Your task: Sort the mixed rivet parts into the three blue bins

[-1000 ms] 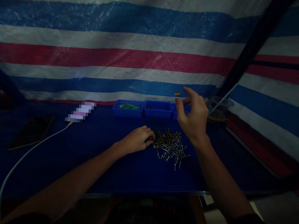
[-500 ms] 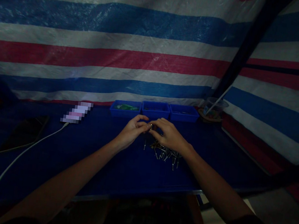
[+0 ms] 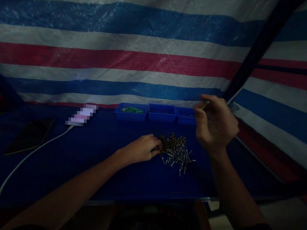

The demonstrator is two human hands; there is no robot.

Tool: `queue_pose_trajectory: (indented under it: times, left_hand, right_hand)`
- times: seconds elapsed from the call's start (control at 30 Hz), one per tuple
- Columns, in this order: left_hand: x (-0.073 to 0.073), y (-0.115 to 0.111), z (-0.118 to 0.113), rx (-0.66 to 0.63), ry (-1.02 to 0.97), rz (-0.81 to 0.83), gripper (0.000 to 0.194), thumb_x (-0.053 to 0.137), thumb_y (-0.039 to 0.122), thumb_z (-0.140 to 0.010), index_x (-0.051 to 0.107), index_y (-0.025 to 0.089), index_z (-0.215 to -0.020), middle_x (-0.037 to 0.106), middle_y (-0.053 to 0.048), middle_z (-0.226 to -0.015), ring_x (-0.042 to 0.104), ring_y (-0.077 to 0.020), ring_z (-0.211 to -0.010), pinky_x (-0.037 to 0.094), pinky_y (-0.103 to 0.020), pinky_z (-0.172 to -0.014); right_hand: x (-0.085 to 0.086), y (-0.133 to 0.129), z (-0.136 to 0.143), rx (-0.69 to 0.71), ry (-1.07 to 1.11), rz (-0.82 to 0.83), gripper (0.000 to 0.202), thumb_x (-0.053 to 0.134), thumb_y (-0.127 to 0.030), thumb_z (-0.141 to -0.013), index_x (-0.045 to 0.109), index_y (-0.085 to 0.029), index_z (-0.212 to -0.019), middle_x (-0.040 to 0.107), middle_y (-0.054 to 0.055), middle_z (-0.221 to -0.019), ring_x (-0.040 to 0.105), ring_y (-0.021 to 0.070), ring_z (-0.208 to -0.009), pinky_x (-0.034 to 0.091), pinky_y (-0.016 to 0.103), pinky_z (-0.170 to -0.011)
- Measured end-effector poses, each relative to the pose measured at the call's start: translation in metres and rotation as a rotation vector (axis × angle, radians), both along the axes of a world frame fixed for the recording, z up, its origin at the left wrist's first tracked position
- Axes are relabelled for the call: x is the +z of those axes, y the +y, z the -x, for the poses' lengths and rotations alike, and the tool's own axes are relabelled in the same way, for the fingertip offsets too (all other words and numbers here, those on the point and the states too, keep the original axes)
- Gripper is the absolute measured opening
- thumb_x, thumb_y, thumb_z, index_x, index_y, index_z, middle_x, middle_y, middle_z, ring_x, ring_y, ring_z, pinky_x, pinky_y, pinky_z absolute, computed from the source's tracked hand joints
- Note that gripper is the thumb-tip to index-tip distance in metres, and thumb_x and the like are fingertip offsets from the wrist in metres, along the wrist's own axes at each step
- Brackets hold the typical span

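Note:
A pile of small metal pins with brass-coloured ends (image 3: 177,151) lies on the blue table (image 3: 134,180). At the pile's left edge is my left hand (image 3: 145,148), its fingers curled together against the pins; whatever is between the fingertips is hidden. My right hand (image 3: 216,124) is raised to the right, above the table and in front of the right tray. Between its thumb and index finger it pinches a small brass-coloured piece (image 3: 205,105).
Three blue trays stand along the back: the left (image 3: 130,112) holds something green, the middle (image 3: 162,113) a few small parts, the right (image 3: 184,116) is partly covered. A lit phone (image 3: 83,115) with a white cable (image 3: 32,156) and a dark tablet (image 3: 30,135) lie left.
My hands have moved apart. The right one went up and to the right with a small piece; the left one came down to the pile, which is now more exposed.

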State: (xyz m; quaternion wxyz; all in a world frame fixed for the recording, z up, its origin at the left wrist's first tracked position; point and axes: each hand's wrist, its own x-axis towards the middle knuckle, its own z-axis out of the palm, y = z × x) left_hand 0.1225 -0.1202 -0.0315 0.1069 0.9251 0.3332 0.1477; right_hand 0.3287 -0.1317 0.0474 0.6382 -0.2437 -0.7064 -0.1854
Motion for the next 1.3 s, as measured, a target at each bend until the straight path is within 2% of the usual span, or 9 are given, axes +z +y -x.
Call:
queue_pose_trajectory:
  times: [0.17, 0.33, 0.43, 0.53, 0.63, 0.87, 1.17, 1.23, 1.3]
  left_hand:
    - [-0.001, 0.004, 0.001, 0.036, -0.178, 0.009, 0.015, 0.054, 0.011, -0.08, 0.061, 0.016, -0.093, 0.066, -0.005, -0.088, 0.059, -0.0174, -0.084, 0.046, -0.031, -0.076]
    - [0.004, 0.008, 0.003, 0.14, -0.475, 0.034, 0.021, 0.055, 0.009, -0.078, 0.058, 0.019, -0.097, 0.066, -0.003, -0.087, 0.06, -0.0156, -0.083, 0.046, -0.03, -0.074]
    - [0.004, 0.015, 0.005, 0.22, -0.693, 0.138, 0.016, 0.057, 0.015, -0.079, 0.056, 0.018, -0.095, 0.066, -0.003, -0.085, 0.062, -0.015, -0.08, 0.046, -0.028, -0.07]
    - [-0.001, 0.024, 0.008, 0.297, -0.866, 0.247, 0.018, 0.063, 0.022, -0.077, 0.055, 0.017, -0.092, 0.065, -0.002, -0.078, 0.062, -0.0146, -0.077, 0.046, -0.026, -0.067]
    - [-0.007, 0.03, 0.009, 0.324, -0.909, 0.284, 0.018, 0.067, 0.026, -0.073, 0.057, 0.016, -0.085, 0.062, 0.0, -0.074, 0.061, -0.0135, -0.073, 0.045, -0.025, -0.065]
    - [-0.004, 0.027, 0.007, 0.308, -0.88, 0.366, 0.019, 0.063, 0.031, -0.077, 0.058, 0.015, -0.086, 0.065, -0.002, -0.075, 0.063, -0.0147, -0.074, 0.048, -0.027, -0.071]
    - [-0.005, 0.008, 0.002, 0.078, -0.089, -0.011, 0.015, 0.06, 0.025, -0.083, 0.064, 0.016, -0.094, 0.067, -0.007, -0.093, 0.059, -0.0218, -0.091, 0.045, -0.037, -0.084]
    - [-0.005, 0.006, 0.002, 0.063, -0.009, -0.017, 0.014, 0.061, 0.026, -0.083, 0.064, 0.016, -0.092, 0.066, -0.008, -0.093, 0.058, -0.022, -0.091, 0.045, -0.036, -0.083]
    - [-0.005, 0.006, 0.002, 0.07, 0.019, -0.02, 0.012, 0.061, 0.025, -0.082, 0.064, 0.015, -0.089, 0.065, -0.007, -0.091, 0.058, -0.0215, -0.089, 0.044, -0.036, -0.082]
  right_hand:
    - [0.011, 0.014, 0.0, -0.202, 0.098, -0.051, 0.042, 0.04, -0.036, -0.094, 0.039, -0.032, -0.135, 0.062, 0.004, -0.102, 0.061, 0.0188, -0.079, 0.049, 0.039, -0.075]
    - [-0.009, 0.066, 0.003, -0.34, -0.311, 0.475, 0.051, 0.051, -0.039, -0.088, 0.045, -0.016, -0.134, 0.067, 0.007, -0.083, 0.061, 0.0248, -0.085, 0.047, 0.043, -0.079]
    - [-0.036, 0.078, 0.0, -0.264, -0.423, 0.729, 0.047, 0.056, -0.037, -0.085, 0.053, -0.016, -0.126, 0.068, 0.008, -0.088, 0.061, 0.0254, -0.089, 0.046, 0.042, -0.081]
    - [-0.056, 0.064, 0.005, -0.048, -0.481, 0.781, 0.039, 0.056, -0.04, -0.085, 0.059, -0.019, -0.117, 0.068, 0.005, -0.089, 0.061, 0.0204, -0.087, 0.045, 0.036, -0.08]
    - [-0.063, 0.044, 0.021, 0.032, -0.587, 0.731, 0.032, 0.056, -0.042, -0.085, 0.062, -0.019, -0.106, 0.066, 0.004, -0.085, 0.06, 0.0184, -0.084, 0.043, 0.033, -0.075]
    - [-0.061, 0.033, 0.038, -0.103, -0.584, 0.586, 0.013, 0.052, -0.024, -0.087, 0.061, -0.018, -0.093, 0.066, 0.005, -0.083, 0.058, 0.0175, -0.078, 0.04, 0.032, -0.069]
    - [-0.01, 0.013, 0.012, -0.084, 0.119, -0.262, 0.02, 0.047, -0.037, -0.09, 0.045, -0.03, -0.109, 0.051, -0.002, -0.066, 0.051, 0.0168, -0.057, 0.041, 0.034, -0.056]
    - [-0.003, 0.021, 0.012, -0.153, 0.117, -0.203, 0.02, 0.047, -0.038, -0.09, 0.047, -0.028, -0.107, 0.052, -0.001, -0.068, 0.052, 0.0169, -0.059, 0.042, 0.034, -0.059]
    - [-0.004, 0.036, 0.011, -0.232, -0.015, 0.011, 0.022, 0.048, -0.04, -0.089, 0.053, -0.023, -0.104, 0.057, 0.001, -0.071, 0.055, 0.0176, -0.065, 0.042, 0.035, -0.064]
